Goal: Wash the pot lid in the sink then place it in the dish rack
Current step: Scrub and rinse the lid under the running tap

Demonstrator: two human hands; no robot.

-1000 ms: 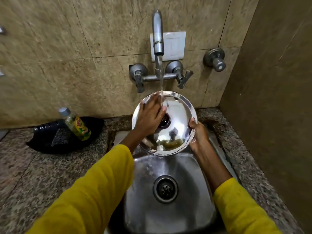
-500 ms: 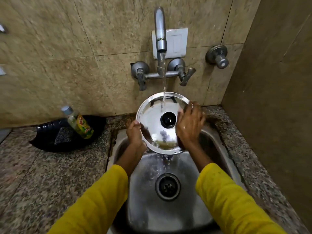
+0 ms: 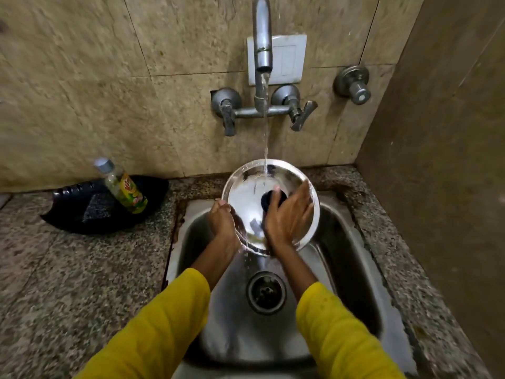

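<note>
The lid (image 3: 246,198) is held tilted over the far end of the sink (image 3: 352,258), under the tap's (image 3: 263,39) stream. The left hand (image 3: 222,222) pinches its left rim; the right hand (image 3: 287,217) lies flat on its face, fingers (image 3: 303,195) pressed together beside the black knob (image 3: 269,201).

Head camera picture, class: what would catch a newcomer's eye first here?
First, the shiny pot lid at centre, tilted over the sink under the tap stream. The left hand grips its left rim; the right hand lies across its face by the black knob. A green-labelled bottle leans at left.
</note>
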